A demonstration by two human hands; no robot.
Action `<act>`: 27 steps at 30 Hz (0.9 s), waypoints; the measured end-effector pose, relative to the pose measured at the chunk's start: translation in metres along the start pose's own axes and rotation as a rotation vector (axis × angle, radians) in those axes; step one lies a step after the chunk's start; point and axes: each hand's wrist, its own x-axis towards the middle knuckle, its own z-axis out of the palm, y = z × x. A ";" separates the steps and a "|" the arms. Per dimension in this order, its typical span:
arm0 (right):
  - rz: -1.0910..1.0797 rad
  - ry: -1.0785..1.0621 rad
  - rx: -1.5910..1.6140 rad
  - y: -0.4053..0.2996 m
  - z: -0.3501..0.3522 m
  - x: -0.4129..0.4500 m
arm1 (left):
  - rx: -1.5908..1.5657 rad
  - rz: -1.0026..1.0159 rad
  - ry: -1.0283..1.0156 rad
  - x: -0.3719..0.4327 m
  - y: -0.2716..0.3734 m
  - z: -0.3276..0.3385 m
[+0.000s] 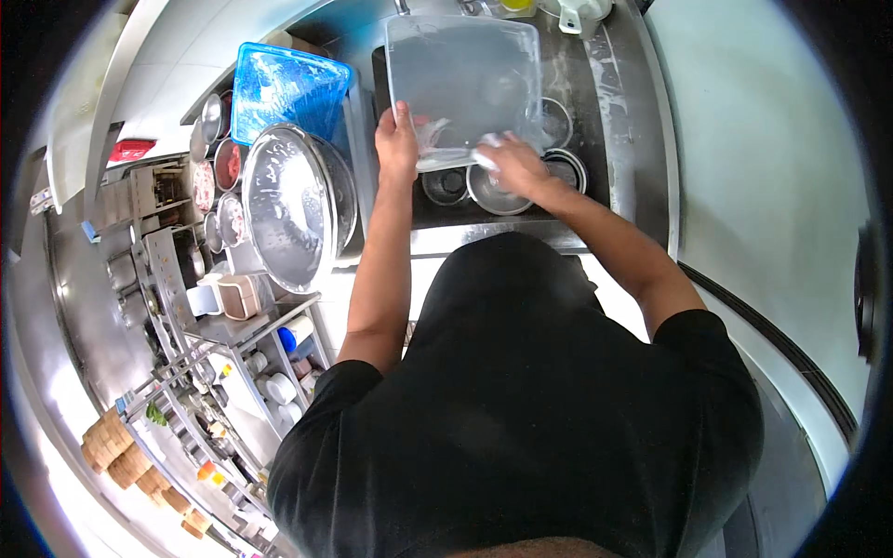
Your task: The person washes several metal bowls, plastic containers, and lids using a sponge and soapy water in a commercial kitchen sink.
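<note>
A clear plastic storage container (pixel 464 77) is held tilted over a stainless steel sink (pixel 593 125). My left hand (pixel 398 143) grips its left edge, thumb up along the side. Near the lower right of the container, my right hand (pixel 515 166) presses a white, foamy cloth or sponge (pixel 488 150) against it; the exact kind is not clear. Below the container, in the sink, lie a round metal bowl (pixel 497 199), a dark round vessel (pixel 445 187) and another round vessel (pixel 568 167), partly hidden by my right hand and the container.
Left of the sink, large wet steel bowls (pixel 289 209) lean beside a soapy blue plastic lid or tray (pixel 289 91). Beyond them stand several metal bowls, some with raw meat (pixel 227 164). A metal shelf rack (pixel 279 328) holds containers at lower left. A pale wall (pixel 753 139) rises at right.
</note>
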 end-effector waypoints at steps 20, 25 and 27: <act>-0.083 -0.166 -0.081 0.036 -0.007 -0.030 | -0.149 -0.589 -0.361 0.064 -0.008 -0.045; 0.122 0.066 0.230 0.013 -0.012 -0.021 | -0.203 -0.435 -0.417 0.010 -0.008 0.009; 0.214 0.033 0.213 -0.005 -0.014 -0.009 | 0.027 -0.346 -0.363 -0.039 -0.008 0.053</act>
